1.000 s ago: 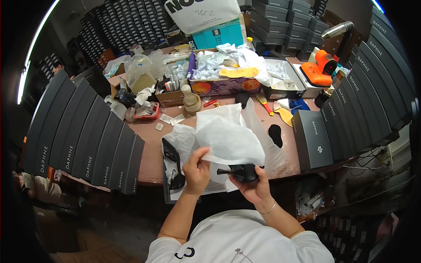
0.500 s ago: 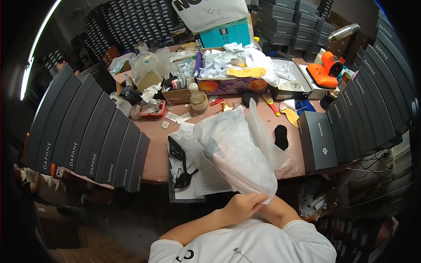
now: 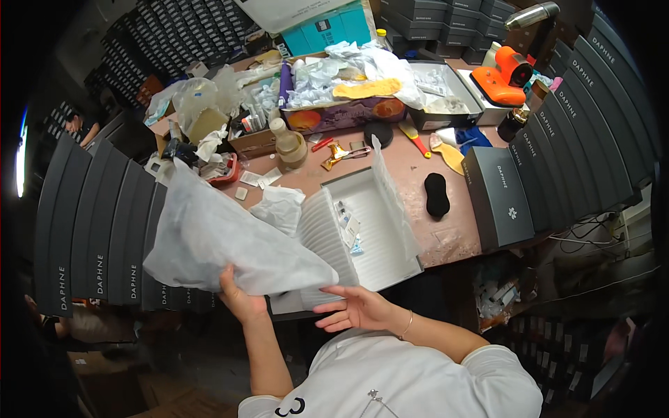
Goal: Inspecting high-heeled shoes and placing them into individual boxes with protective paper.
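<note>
My left hand [image 3: 237,298] grips the lower edge of a large white cloth bag [image 3: 223,244] and holds it out to the left, above the desk's front edge. My right hand [image 3: 353,308] hovers open, palm down, just under the bag's right corner and holds nothing. Behind both hands an open white shoe box [image 3: 380,240] lined with tissue paper lies on the brown desk [image 3: 418,167], with small packets inside it. A crumpled sheet of white tissue [image 3: 279,207] rests left of the box.
Rows of dark grey shoe boxes [image 3: 104,237] stand at left and right [image 3: 592,118]. One dark lid [image 3: 496,195] lies right of the open box, beside a black insole [image 3: 437,194]. Clutter, a small bottle [image 3: 288,143] and an orange device [image 3: 503,73] fill the back.
The white bag has swung from the middle over to the left in my left hand. My right hand has let go and opened. The white box is now uncovered.
</note>
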A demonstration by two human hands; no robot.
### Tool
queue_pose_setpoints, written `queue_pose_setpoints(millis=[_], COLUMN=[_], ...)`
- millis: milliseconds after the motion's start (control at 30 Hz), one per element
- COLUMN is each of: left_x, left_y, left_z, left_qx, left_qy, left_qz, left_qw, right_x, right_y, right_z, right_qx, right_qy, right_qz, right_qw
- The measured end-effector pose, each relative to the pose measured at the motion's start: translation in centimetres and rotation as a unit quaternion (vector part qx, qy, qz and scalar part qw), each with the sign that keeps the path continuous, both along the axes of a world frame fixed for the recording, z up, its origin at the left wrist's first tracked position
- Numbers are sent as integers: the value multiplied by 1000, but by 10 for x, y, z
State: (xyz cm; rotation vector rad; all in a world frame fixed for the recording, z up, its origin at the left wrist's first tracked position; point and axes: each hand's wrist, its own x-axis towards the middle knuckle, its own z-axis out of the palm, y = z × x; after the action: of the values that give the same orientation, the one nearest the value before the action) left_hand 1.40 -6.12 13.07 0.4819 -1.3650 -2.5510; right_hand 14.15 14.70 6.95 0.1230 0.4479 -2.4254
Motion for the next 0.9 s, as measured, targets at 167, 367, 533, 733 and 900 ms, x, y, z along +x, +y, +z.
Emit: queue_pose_setpoints(millis=[167, 367, 533, 733, 900], left_x=[84, 47, -23, -78, -84], left_y=[96, 75, 156, 210, 177], left_z=[-25, -3, -38, -85, -44], left_qx=[-36, -465, -780, -653, -631], left_qy=[22, 159, 319, 249, 352], left_qz=[-106, -501, -402, -571, -430], left_qw=[993, 713, 358, 429, 541], right_x=[-33, -26, -8, 22, -3], right_y=[-7, 108, 141, 149, 112], right_z=[47, 41, 29, 22, 36], right_qx=[176, 335, 421, 418, 392], right_qy=[164, 50, 35, 81, 133], right_qz=[-275, -223, -301, -388, -276], right_qw=[931, 914, 855, 818, 868])
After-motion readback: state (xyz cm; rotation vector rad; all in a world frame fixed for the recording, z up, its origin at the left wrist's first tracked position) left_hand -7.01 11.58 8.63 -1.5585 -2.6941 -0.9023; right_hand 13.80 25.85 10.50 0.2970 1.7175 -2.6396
